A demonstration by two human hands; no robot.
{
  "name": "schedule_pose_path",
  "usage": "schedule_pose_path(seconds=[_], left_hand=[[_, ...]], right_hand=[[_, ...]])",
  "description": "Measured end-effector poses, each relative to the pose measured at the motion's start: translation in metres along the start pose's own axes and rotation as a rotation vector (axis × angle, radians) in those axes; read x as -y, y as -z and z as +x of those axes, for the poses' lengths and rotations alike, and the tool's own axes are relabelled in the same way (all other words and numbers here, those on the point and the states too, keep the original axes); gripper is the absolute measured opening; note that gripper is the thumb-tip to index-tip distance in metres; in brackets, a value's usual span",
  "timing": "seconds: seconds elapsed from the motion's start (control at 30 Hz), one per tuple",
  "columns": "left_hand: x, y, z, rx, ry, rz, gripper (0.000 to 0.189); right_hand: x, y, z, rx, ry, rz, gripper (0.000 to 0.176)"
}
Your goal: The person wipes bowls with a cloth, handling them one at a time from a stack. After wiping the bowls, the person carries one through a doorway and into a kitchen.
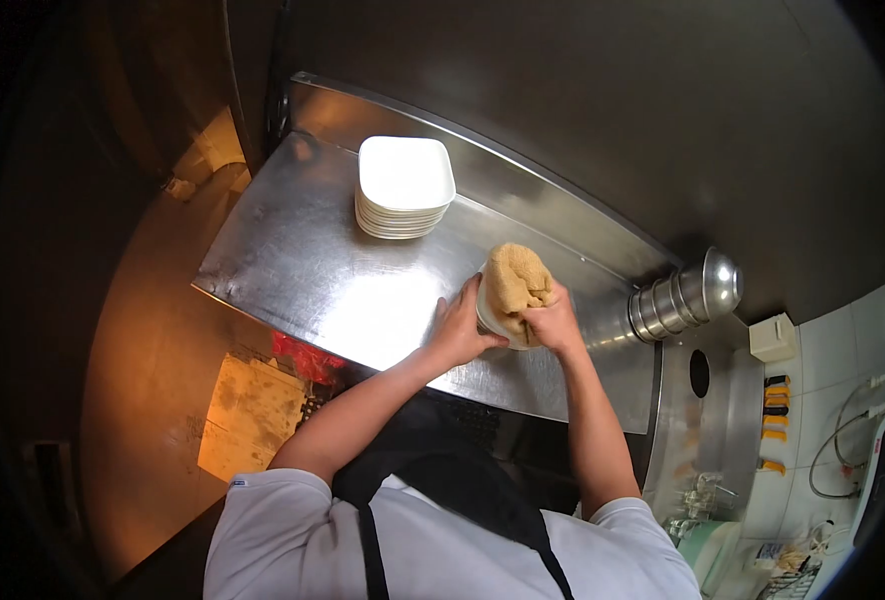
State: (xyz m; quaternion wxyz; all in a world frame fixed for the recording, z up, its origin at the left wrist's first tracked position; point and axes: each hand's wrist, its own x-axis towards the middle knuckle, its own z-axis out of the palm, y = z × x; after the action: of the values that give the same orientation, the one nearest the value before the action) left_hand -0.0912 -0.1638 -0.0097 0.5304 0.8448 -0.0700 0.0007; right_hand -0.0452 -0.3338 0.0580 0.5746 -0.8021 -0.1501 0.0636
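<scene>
My left hand (457, 330) is closed on the side of a white dish (489, 318), fingers along one edge and thumb at the near side. A tan cloth (516, 280) is bunched in my right hand (554, 322) and pressed against the dish, covering much of it. Both hands are above the steel counter (298, 235). Farther back on the counter stands a stack of white square dishes (407, 175) with rounded corners.
Nested metal bowls (711, 285) lie on their side at the counter's right end. A raised steel edge (523, 175) runs along the back. Yellow-and-black handles (777, 408) line the right wall. Flattened cardboard (248, 415) and red plastic (306, 357) are below at left.
</scene>
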Motion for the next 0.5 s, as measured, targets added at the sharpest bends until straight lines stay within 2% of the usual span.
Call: schedule_pose_path(seconds=[0.1, 0.13, 0.23, 0.27, 0.37, 0.4, 0.5], left_hand=[[0.0, -0.002, -0.001, 0.034, 0.047, -0.008, 0.125], [-0.004, -0.002, -0.001, 0.034, 0.066, 0.005, 0.123], [-0.003, -0.005, 0.002, 0.047, 0.087, 0.024, 0.122], [0.0, -0.006, 0.004, 0.064, 0.104, 0.011, 0.121], [-0.004, 0.003, 0.005, 0.115, 0.094, 0.036, 0.122], [-0.002, 0.002, 0.002, 0.098, 0.089, 0.066, 0.122], [-0.003, -0.005, 0.004, 0.046, 0.071, 0.091, 0.124]], right_hand=[[0.031, 0.013, 0.006, -0.095, -0.132, -0.982, 0.041], [0.017, 0.016, 0.004, 0.013, -0.22, -0.957, 0.04], [0.011, -0.015, -0.01, -0.006, -0.276, -0.913, 0.043], [0.012, -0.02, -0.01, 0.005, -0.296, -0.697, 0.043], [-0.025, -0.011, -0.004, -0.022, -0.407, 0.39, 0.04], [-0.008, -0.008, -0.005, -0.078, -0.434, 0.573, 0.038], [0.0, 0.006, 0.01, -0.347, 0.011, -0.078, 0.041]])
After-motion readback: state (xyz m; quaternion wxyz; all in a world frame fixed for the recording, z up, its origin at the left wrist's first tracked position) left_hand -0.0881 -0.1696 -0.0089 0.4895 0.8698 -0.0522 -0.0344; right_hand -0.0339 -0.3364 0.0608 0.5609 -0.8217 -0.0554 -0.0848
